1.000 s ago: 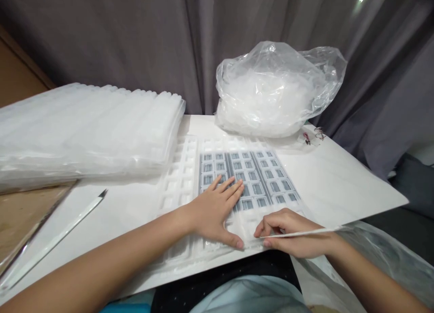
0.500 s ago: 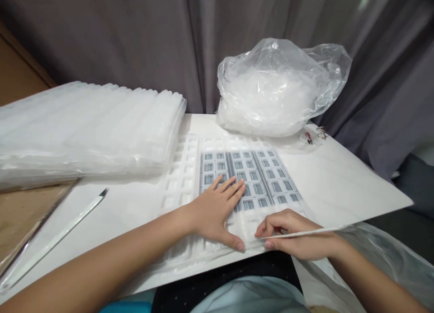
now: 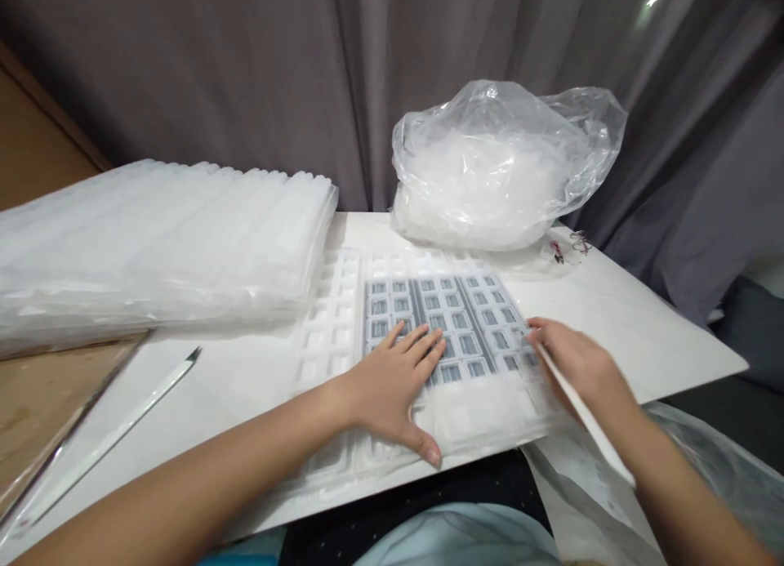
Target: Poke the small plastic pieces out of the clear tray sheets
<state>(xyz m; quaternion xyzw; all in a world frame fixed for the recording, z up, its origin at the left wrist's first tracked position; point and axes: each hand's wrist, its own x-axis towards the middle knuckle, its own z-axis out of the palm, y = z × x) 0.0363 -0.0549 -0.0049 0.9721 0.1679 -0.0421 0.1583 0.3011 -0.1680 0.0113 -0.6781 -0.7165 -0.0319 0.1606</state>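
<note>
A translucent plastic tray [image 3: 327, 358] with rows of square pockets lies on the white table; many pockets hold small dark grey rectangular parts [image 3: 469, 344]. My left hand [image 3: 398, 390] rests flat on it with fingers spread, over the lower left of the grey parts. At the tray's right edge, my right hand [image 3: 579, 366] pinches a slim white strip-like tool [image 3: 585, 415]. Its tip is at the right column of pockets, and its other end lies along my wrist.
Stacked white trays in plastic [image 3: 159, 239] fill the left. A clear bag of white material [image 3: 490, 174] stands at the back. White tweezers [image 3: 116, 435] lie front left by brown cardboard [image 3: 55, 403]. Small reddish bits [image 3: 556, 251] lie behind right.
My right hand has moved up and to the right, from the tray's front edge to its right side, turning the white tool with it. My left hand has stayed in place.
</note>
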